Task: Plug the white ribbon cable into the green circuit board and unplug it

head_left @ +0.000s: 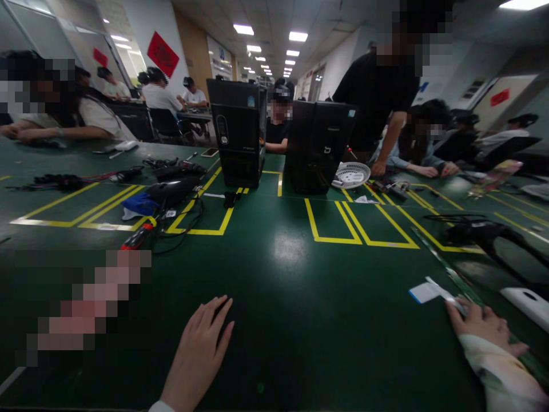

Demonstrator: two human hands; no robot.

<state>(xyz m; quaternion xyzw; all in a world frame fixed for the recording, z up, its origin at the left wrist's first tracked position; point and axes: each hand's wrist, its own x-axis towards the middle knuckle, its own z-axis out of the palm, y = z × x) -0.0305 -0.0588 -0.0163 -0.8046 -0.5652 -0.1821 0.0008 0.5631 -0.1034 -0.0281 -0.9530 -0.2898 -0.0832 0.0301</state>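
My left hand (201, 346) lies flat on the green table (300, 297), palm down with fingers stretched out and nothing under it. My right hand (482, 323), in a pale sleeve, rests on the table at the right edge. Its fingers are curled, and the fingertips pinch the end of a thin pale strip (450, 297). The strip runs to a small white slip with a blue edge (422, 292) lying on the table.
Two black computer towers (240, 131) (317, 146) stand at mid-table among yellow tape boxes (343, 229). A white fan grille (350, 174) lies beside them. Cables and tools (171, 189) lie at left, a black object (480, 232) and white device (527, 303) at right. Other people sit and stand around.
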